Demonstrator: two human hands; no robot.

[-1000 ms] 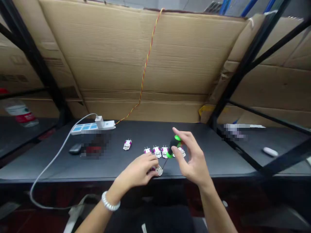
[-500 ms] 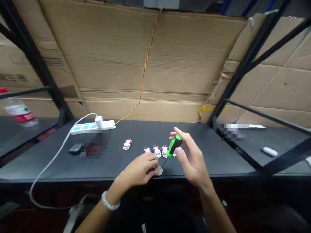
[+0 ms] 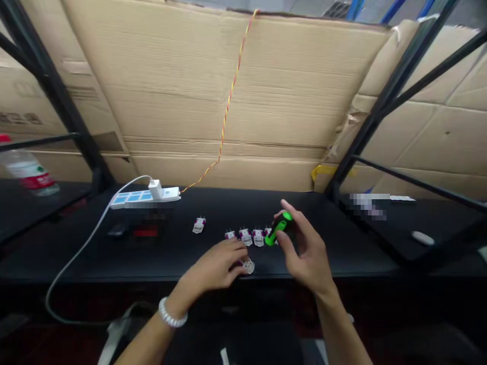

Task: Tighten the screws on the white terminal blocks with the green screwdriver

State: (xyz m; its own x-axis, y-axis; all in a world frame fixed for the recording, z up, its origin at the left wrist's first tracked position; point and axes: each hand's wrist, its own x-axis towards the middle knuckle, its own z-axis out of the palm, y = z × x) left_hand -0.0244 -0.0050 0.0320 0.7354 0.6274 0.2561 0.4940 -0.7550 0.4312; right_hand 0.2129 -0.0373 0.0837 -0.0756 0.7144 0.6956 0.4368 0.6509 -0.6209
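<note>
Near the table's front edge, my left hand point(image 3: 218, 264) is closed on a small white and purple part with a clear end point(image 3: 248, 266); fingers cover most of it. My right hand point(image 3: 304, 248) grips a green and black screwdriver point(image 3: 279, 228) by its handle, tilted, its shaft hard to make out. The screwdriver is up and to the right of the held part, apart from it. Just beyond my hands, several similar white and purple parts point(image 3: 245, 236) stand in a row, some partly hidden. Another such part point(image 3: 199, 224) lies farther left.
A white power strip point(image 3: 167, 193) with a plugged-in charger and cable point(image 3: 88, 243) lies at the back left. Cardboard point(image 3: 182, 101) walls the back. Black metal posts point(image 3: 357, 137) flank the table point(image 3: 213, 203). A bottle point(image 3: 32, 175) stands at far left.
My right hand has moved slightly right with the screwdriver, away from the held part. My left hand has stayed in place. The picture's brightness has shifted.
</note>
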